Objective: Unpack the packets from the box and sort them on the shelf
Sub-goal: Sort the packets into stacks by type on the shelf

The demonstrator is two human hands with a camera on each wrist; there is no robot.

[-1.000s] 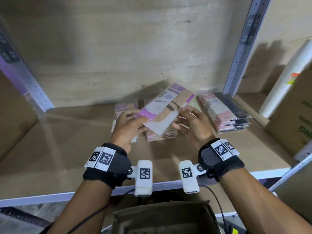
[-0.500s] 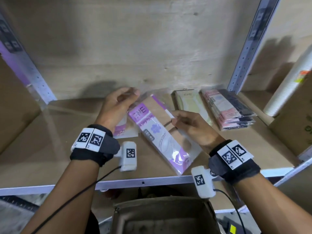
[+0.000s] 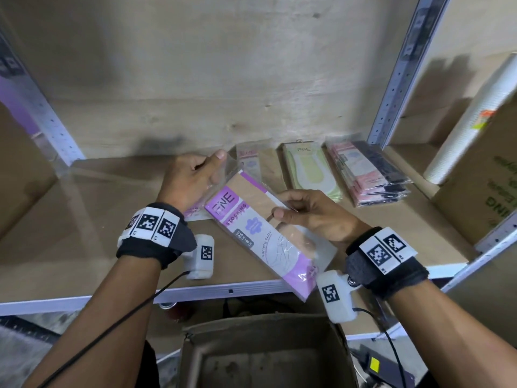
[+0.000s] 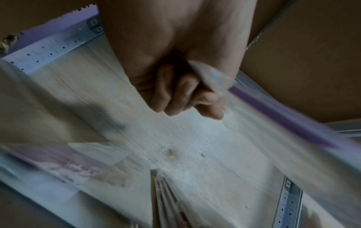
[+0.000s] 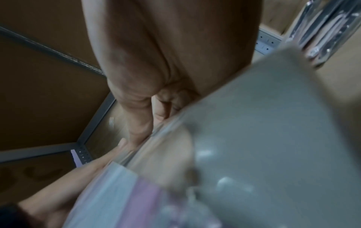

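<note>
I pinch the glossy purple-and-tan stocking packet (image 3: 260,233) with both hands: left hand (image 3: 193,179) at eleven o'clock, right hand (image 3: 310,214) at three; it looks light, floppy, slippery, best held by edges.

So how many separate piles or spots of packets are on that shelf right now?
3 clear ones: purple packets behind the hands, a green pile in the middle, a pink-and-black stack rightmost. More purple ones lie partly hidden under the left hand.

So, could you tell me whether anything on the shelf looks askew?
Only the purple packet: both hands, left and right, hold it diagonally, its near end past the shelf edge. The green and pink stacks look tidy.
</note>
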